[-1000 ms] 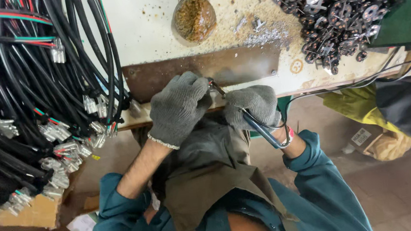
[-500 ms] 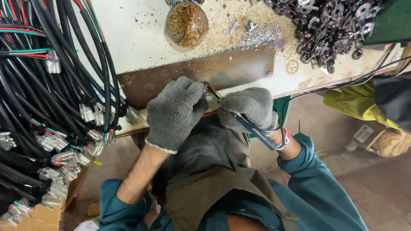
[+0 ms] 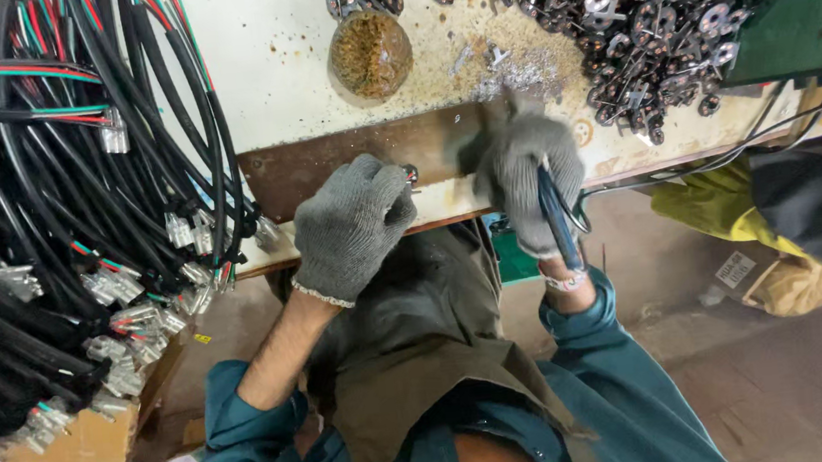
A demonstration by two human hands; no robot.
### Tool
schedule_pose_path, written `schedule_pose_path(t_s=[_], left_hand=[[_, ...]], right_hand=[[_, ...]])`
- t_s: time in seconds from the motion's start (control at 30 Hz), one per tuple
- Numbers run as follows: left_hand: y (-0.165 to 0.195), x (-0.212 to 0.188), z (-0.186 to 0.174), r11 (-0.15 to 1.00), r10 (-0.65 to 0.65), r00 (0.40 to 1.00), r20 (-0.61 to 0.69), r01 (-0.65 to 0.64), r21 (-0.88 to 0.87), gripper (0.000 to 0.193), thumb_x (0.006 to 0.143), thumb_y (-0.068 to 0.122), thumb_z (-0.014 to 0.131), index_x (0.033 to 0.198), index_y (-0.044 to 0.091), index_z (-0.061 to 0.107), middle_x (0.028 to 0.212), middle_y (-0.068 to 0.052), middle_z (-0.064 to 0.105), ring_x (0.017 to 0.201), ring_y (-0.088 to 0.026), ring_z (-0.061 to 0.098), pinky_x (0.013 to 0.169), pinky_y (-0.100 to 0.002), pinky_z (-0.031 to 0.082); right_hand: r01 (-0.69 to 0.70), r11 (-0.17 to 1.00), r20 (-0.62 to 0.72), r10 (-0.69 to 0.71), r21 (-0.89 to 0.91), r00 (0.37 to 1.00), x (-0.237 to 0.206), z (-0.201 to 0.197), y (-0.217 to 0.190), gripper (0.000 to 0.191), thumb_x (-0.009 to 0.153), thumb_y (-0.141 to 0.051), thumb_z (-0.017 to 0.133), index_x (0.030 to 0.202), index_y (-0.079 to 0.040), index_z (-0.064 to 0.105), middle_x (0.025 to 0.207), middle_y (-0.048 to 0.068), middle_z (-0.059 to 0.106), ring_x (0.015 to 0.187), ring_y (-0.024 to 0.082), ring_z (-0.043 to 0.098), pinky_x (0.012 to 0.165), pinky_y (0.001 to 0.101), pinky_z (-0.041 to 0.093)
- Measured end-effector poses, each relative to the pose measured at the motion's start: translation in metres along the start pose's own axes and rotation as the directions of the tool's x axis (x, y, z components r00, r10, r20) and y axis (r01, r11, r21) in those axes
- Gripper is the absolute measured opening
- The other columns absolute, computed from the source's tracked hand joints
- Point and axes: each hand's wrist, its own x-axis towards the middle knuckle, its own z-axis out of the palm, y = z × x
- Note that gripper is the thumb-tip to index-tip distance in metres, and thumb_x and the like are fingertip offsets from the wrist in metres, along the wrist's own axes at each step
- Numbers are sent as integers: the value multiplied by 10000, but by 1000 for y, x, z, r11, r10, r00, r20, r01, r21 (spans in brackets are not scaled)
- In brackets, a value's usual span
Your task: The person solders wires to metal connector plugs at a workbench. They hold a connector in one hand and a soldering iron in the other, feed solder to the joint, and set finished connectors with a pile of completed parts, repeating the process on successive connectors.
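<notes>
Grey knitted gloves are worn on both hands; the left hand is closed into a fist at the near edge of the surface, with a small dark metal part seen just at its knuckles, though whether that part is pinched cannot be told; the right hand is closed around blue-handled pliers, whose handles run down along the palm toward the wrist while the nose is hidden under the glove. The pliers are judged stiff, fairly light and best held by the coated handles, where the glove gives a sure hold; the small part is judged hard, light and easily dropped. Both hands lie over a rusty steel plate set into the surface, apart from each other. A heap of dark metal pieces lies beyond the right hand; a brown domed lump sits above the plate; black cables hang to the left.
</notes>
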Motion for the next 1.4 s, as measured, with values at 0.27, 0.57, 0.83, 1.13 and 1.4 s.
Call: schedule_pose_path(t_s=[0.27,0.57,0.83,1.13,1.4], left_hand=[[1,0,3,1000,-12,1000,-25,12,8,148,849,147,740,983,168,680,883,-39,617,801,-237,653,641,-388,528],[2,1,1,998,21,999,-29,-19,53,140,838,164,753,945,169,663,864,-43,593,795,-237,649,617,-395,517],[-2,-3,-9,1000,0,994,-108,3,28,135,822,81,744,911,137,659,854,-54,613,764,-263,650,648,-400,528],[-6,-3,-14,999,-21,994,-104,17,-43,145,812,46,752,871,110,636,833,-76,594,734,-281,633,631,-399,507],[-8,-1,-13,1000,-5,994,-110,8,23,118,846,58,727,862,120,628,816,-83,585,709,-289,630,608,-417,503]], right_hand=[[349,844,67,-354,-408,933,95,32,-26,303,965,3,769,1222,-56,620,1075,124,735,920,286,744,798,367,581],[430,808,354,-295,-404,888,-5,-12,-13,297,812,-80,814,1082,-126,698,850,116,671,739,340,665,631,441,507],[300,849,133,-270,-435,954,-16,15,-10,322,804,-88,840,1086,-98,686,992,81,715,943,339,680,798,420,554],[237,901,330,-114,-363,937,2,-8,-25,362,867,-50,801,1185,-109,636,1076,125,695,960,360,706,810,411,565],[542,721,532,-282,-431,798,8,3,-47,389,788,-66,701,1159,-97,589,1186,226,677,1099,422,695,908,448,563]])
